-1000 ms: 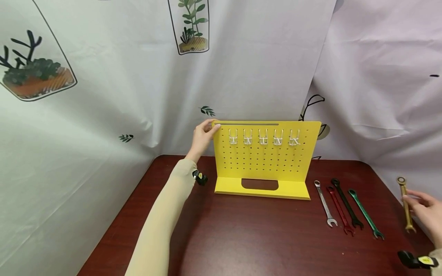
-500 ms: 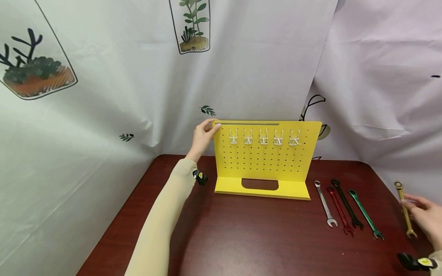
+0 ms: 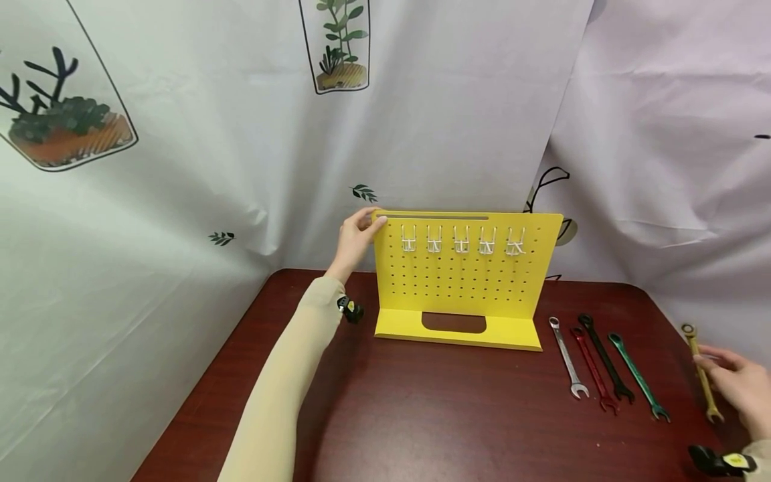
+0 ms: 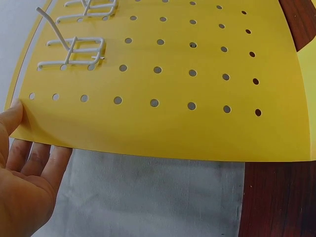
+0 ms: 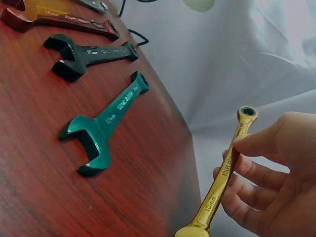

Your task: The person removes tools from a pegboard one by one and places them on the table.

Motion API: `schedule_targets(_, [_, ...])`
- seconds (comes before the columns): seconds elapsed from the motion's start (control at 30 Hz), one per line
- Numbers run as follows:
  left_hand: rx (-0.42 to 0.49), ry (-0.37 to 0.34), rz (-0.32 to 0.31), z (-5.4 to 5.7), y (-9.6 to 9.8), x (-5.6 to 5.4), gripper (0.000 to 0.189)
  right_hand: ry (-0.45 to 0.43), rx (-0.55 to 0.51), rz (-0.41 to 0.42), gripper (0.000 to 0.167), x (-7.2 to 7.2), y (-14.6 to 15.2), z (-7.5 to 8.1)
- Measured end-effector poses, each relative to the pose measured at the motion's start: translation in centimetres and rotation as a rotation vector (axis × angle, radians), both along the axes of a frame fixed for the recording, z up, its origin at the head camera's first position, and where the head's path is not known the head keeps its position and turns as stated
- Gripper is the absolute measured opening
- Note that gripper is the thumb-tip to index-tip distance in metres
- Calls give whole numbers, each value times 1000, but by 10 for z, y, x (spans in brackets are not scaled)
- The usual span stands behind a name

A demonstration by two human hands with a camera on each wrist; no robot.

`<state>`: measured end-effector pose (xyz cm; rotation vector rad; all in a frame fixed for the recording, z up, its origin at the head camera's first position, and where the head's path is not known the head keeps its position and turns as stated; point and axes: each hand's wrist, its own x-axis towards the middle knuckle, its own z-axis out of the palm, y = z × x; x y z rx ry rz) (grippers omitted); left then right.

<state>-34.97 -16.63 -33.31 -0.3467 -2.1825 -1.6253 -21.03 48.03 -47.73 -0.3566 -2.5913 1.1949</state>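
At the back of the table stands a yellow pegboard [image 3: 458, 281] with a row of several white wire hooks [image 3: 461, 241] near its top. My left hand [image 3: 355, 242] grips the board's upper left corner, thumb on the front face and fingers behind, as the left wrist view also shows. Off to the right, my right hand [image 3: 737, 385] pinches a gold combination wrench [image 5: 217, 190] marked 10mm between thumb and fingers, ring end up. Left of that hand lie a green wrench [image 3: 638, 376], a black wrench [image 3: 605, 358], a red wrench [image 3: 593, 368] and a silver wrench [image 3: 569, 358].
The dark red-brown table [image 3: 458, 415] has its right edge close to my right hand. White cloth with plant drawings [image 3: 458, 120] hangs behind and at both sides. The pegboard's base has a cutout [image 3: 453, 322] at the middle of its rear edge.
My right hand has shifted slightly left, and the gold wrench in it has moved a little left and down. The left hand keeps its hold on the pegboard corner.
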Motion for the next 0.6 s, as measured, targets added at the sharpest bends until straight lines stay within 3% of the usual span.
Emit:
schedule_targets(0.03, [-1,-1,3,0,0,0,36,-20,26,-10,20,-1,-1,0])
schedule_targets(0.13, [0,-1,5,0,1,-1,37,-78,97,-35,43,-3,-5,-1])
schedule_targets(0.47, [12,-1,-3,0,1,0,36,-182,111,-85,46,-4,-11,-4])
schedule_targets(0.6, [10,-5,2,0,1,1,37,-180,103,-96,46,-5,-10,-7])
